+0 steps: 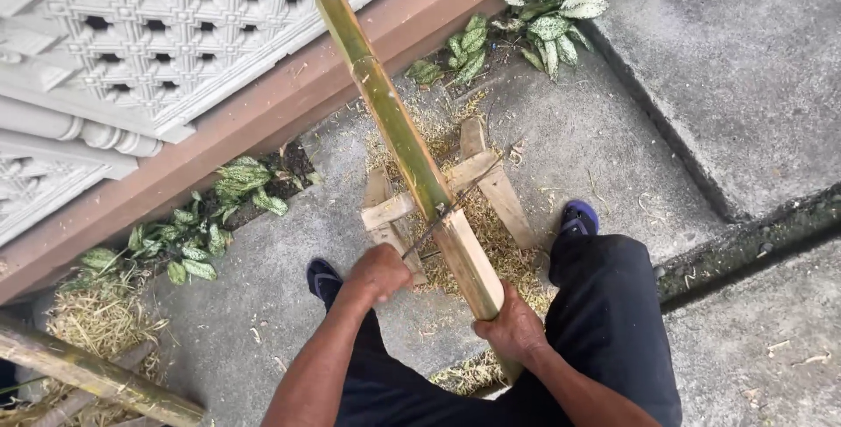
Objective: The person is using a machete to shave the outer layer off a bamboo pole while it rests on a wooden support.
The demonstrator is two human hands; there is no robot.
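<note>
Head view: right hand (515,326) grips the near end of a bamboo pole (412,160) lying across a wooden stand (495,183) on concrete, left hand (379,272) clenched on a blade (434,225) at the pole's side.

Two bamboo poles show: one long green pole (412,151) running from the top centre down to the middle of the frame, and a second pole (96,374) lying at the lower left. Two hands are on the work, the left hand (378,271) and the right hand (512,329), and two blue shoes, one (322,280) left of centre and one (579,217) right of centre. One wooden cross-shaped stand (491,183) sits in the middle, one blade (434,224) crosses the long pole, and two clumps of spotted leafy plants grow along the wall, one (206,217) at the left and one (526,24) at the top.
</note>
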